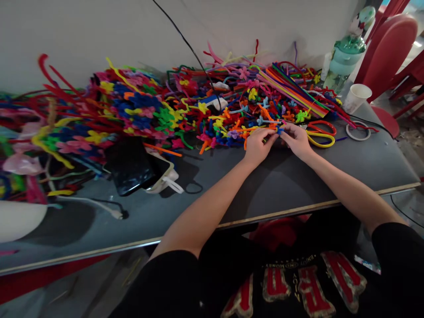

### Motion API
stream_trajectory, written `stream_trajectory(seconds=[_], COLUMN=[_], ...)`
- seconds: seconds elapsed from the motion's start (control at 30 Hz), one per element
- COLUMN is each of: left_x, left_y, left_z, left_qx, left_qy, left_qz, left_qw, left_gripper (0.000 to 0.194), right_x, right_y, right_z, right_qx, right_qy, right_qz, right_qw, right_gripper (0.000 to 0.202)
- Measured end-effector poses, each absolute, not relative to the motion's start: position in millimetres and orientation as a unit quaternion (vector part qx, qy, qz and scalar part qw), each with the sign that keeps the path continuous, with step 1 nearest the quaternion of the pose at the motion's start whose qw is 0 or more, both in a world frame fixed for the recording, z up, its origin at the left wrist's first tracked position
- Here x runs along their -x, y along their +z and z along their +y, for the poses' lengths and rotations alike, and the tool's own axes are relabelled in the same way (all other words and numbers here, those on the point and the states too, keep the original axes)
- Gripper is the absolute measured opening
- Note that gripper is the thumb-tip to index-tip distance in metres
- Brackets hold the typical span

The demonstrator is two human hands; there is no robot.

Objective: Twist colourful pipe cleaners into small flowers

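Both hands meet near the front of a big heap of pipe cleaners (232,112), many bent into flower shapes. My left hand (260,143) pinches one side of a small blue pipe cleaner piece (280,130) between thumb and forefinger. From the other side, the fingertips of my right hand (296,138) close on the same piece. Its exact shape is partly hidden by the fingers. Scissors (320,140) with red and yellow handles lie just right of my right hand. Behind the hands rests a bundle of straight, many-coloured pipe cleaners (294,90).
A dark phone (130,170) and a pale power bank (165,172) lie at the left, near a white cable (96,203). At the right stand a paper cup (357,98), a green bottle (346,59) and a tape ring (358,130). The table's front edge (281,215) runs beneath my forearms.
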State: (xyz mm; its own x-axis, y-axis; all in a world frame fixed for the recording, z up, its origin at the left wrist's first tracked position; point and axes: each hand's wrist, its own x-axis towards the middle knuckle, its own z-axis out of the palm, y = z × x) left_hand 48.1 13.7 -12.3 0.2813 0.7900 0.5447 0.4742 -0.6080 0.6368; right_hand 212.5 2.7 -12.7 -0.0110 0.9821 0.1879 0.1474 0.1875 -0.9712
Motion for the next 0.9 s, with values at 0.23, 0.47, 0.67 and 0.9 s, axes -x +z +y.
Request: stream_trajectory(seconds=[0.23,0.47,0.67,0.9], left_x=[-48,-48,-48,-52], left_y=[-7,-13,-16,-17], left_z=[12,20,30,23], left_qx=[-0.759,-0.768,-0.751,-0.663], left_qy=[0.451,0.437,0.414,0.445], left_qz=[0.425,0.419,0.412,0.359], left_qw=[0.201,0.209,0.306,0.483], left_gripper=[0.039,0.024,0.017,0.022], right_x=[-212,-217,-220,-222], right_y=[-5,-4,-13,-10], right_z=[-2,0,13,8], right_qx=[0.542,0.535,0.516,0.474], right_qy=[0.256,0.265,0.376,0.39], right_qz=[-0.623,-0.626,-0.6,-0.611], right_qw=[0.503,0.502,0.482,0.501], right_gripper=[0.018,0.021,0.033,0.042])
